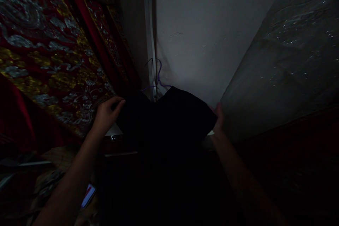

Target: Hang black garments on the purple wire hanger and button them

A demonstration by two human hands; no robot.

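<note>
Head view is super dim today, so we're going by what we can make out, using the black garment [172, 120] as our landmark. Far to the left of the garment we've got a red embroidered cloth [53, 56], thick with gold and silver decoration. Below and left of the garment sits some murky clutter, plus a small bright rectangle [88, 195] near our left forearm.

Our left hand [108, 114] is right at the garment's left shoulder, thumb and fingertips drawn together in a pinch on the black fabric's edge. The garment itself is in front of us, between our two hands, and its lower part just melts into the dark. Above its neckline pokes a purple hanger [159, 76], arms running down into the opening. A pale upright strip [148, 14] rises behind the hook, and a grey wall [201, 24] spreads above the garment.

Our right hand [218, 120] is at the garment's right corner, fingers partly hidden behind the cloth, so we can't tell if it's gripping or just touching. Farther right of the garment there's a shiny, see-through-looking sheet [291, 67].
</note>
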